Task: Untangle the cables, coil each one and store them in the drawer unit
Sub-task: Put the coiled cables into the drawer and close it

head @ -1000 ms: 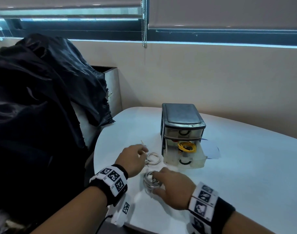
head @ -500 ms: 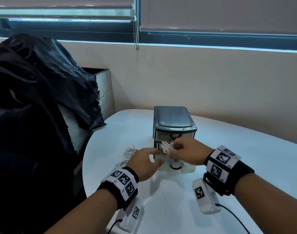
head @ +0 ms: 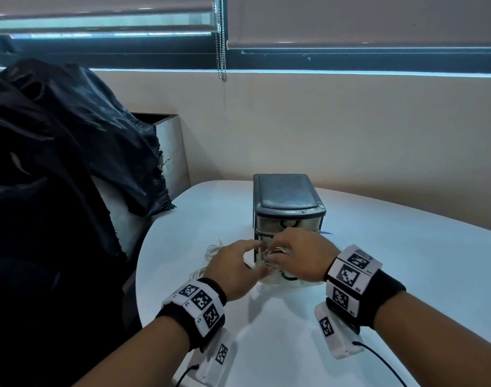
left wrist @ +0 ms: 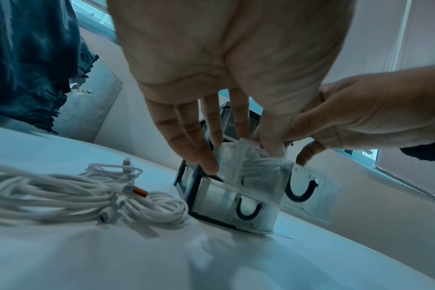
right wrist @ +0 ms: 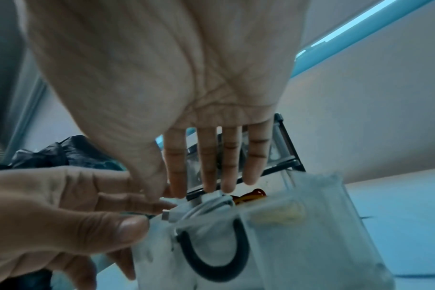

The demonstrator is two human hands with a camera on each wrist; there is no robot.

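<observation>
A small drawer unit (head: 289,208) with a dark lid stands on the white table (head: 406,275); one clear drawer (right wrist: 311,235) is pulled out. My right hand (head: 300,255) is over that drawer, its straight fingertips (right wrist: 226,186) pressing a coiled white cable (right wrist: 211,204) down into it beside a yellow-orange cable (right wrist: 251,195). My left hand (head: 250,261) is at the drawer's left corner, fingers (left wrist: 204,157) straight against its side wall, holding nothing. A tangle of white cables (left wrist: 75,196) lies on the table left of the unit, partly hidden in the head view behind my left hand.
Black cloth (head: 57,163) drapes over something just left of the table's curved edge (head: 144,275). A wall runs close behind the unit. A sheet of paper (head: 326,233) pokes out under the unit's right side.
My right hand carried the white coil from the table up to the open drawer and now presses it in. My left hand moved right, off the loose cables, to the drawer's side.
</observation>
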